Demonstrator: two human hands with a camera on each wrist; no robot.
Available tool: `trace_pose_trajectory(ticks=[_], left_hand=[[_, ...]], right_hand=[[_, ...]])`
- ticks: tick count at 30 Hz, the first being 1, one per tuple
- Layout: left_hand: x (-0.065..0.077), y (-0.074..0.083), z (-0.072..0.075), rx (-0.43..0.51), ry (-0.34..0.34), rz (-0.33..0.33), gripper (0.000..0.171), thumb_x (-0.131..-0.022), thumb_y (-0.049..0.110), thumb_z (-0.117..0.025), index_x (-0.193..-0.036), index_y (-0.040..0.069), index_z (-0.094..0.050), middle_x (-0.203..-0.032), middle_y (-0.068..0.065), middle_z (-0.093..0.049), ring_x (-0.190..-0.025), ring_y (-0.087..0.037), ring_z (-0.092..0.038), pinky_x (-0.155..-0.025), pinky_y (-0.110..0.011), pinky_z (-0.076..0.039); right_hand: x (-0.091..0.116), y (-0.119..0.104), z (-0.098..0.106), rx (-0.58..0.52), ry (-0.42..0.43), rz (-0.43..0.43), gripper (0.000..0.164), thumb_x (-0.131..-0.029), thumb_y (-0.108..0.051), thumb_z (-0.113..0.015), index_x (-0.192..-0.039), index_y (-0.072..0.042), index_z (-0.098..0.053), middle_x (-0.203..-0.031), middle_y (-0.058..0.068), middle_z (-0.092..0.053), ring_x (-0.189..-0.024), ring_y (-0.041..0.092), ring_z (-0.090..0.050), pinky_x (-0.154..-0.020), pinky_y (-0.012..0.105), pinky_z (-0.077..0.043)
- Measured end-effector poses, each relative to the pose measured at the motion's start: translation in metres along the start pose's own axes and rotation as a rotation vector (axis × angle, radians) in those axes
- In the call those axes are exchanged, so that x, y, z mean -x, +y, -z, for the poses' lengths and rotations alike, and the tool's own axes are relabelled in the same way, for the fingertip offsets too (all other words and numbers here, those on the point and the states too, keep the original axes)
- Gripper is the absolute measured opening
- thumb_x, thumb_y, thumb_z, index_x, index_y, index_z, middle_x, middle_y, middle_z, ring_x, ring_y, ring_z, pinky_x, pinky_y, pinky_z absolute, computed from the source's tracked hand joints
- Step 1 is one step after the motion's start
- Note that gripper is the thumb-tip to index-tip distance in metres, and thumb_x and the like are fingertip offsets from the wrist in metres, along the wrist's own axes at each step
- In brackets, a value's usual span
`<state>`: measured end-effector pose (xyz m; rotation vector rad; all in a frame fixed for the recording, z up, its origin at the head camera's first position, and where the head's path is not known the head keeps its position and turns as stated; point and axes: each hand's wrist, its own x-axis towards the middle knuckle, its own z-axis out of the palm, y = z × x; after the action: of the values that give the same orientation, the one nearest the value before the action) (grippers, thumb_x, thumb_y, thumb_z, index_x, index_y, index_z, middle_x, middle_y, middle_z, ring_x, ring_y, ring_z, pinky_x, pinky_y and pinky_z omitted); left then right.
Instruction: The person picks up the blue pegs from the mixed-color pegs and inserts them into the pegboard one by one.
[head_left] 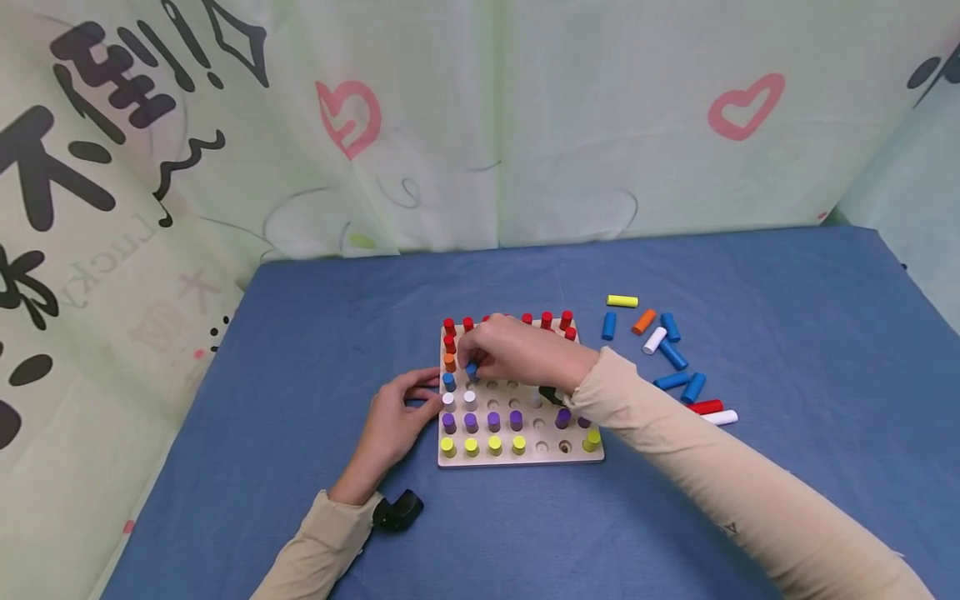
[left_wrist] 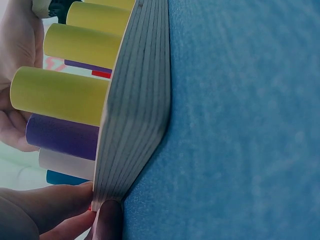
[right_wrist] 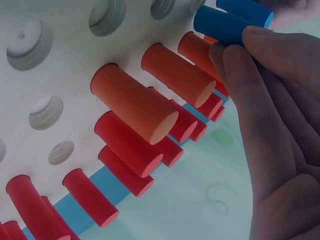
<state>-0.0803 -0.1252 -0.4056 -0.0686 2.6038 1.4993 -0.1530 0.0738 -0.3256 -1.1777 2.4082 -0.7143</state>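
My right hand (head_left: 517,350) pinches a blue peg (right_wrist: 220,25) between thumb and fingertips, over the left part of a wooden pegboard (head_left: 517,461). In the right wrist view the held peg overlaps another blue peg (right_wrist: 250,10) behind it. Orange pegs (right_wrist: 135,102) and red pegs (right_wrist: 127,142) stand upright in rows close by. At the board's left edge rests my left hand (head_left: 397,417), its fingers and thumb touching the side. White pegs (head_left: 469,401), purple pegs (head_left: 493,422) and yellow pegs (head_left: 495,446) fill part of the nearer rows. My right forearm hides some holes.
Loose pegs lie right of the board: several blue ones (head_left: 672,355), an orange peg (head_left: 643,322), a yellow peg (head_left: 622,301), a red peg (head_left: 706,407) and two white ones (head_left: 654,340). Blue cloth (head_left: 337,333) covers the table; a printed curtain (head_left: 555,167) hangs behind.
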Motion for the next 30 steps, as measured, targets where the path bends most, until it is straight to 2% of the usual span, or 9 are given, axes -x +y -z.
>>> trace_pose_trajectory(ticks=[8,21,30], left_hand=[[-0.0011,-0.0010,-0.0005,0.011,0.001,-0.015,0.041,-0.092,0.007,-0.070,-0.133,0.006,-0.064,-0.126,-0.010,-0.068,-0.102,-0.021,-0.067,-0.084,-0.036,-0.059],[-0.0008,-0.0007,-0.0007,0.002,-0.001,-0.005,0.041,-0.093,0.008,-0.069,-0.133,0.006,-0.064,-0.126,-0.010,-0.068,-0.103,-0.021,-0.066,-0.084,-0.037,-0.059],[-0.0002,0.0000,-0.0011,0.002,0.004,-0.003,0.040,-0.093,0.008,-0.069,-0.133,0.006,-0.064,-0.123,-0.010,-0.069,-0.102,-0.021,-0.066,-0.083,-0.036,-0.059]], right_hand=[[-0.0044,0.0002,-0.0023,0.027,-0.024,-0.015,0.013,-0.088,-0.002,-0.074,-0.101,-0.003,-0.075,-0.095,0.005,-0.073,-0.088,0.013,-0.070,-0.083,0.024,-0.058],[-0.0061,-0.0020,-0.0060,0.051,-0.044,-0.017,0.017,-0.088,-0.004,-0.075,-0.105,-0.005,-0.074,-0.099,0.005,-0.073,-0.090,0.013,-0.070,-0.087,0.026,-0.057],[-0.0080,-0.0039,-0.0101,0.087,-0.075,-0.055,0.021,-0.087,-0.007,-0.077,-0.108,-0.005,-0.074,-0.100,0.006,-0.073,-0.092,0.016,-0.069,-0.091,0.027,-0.057]])
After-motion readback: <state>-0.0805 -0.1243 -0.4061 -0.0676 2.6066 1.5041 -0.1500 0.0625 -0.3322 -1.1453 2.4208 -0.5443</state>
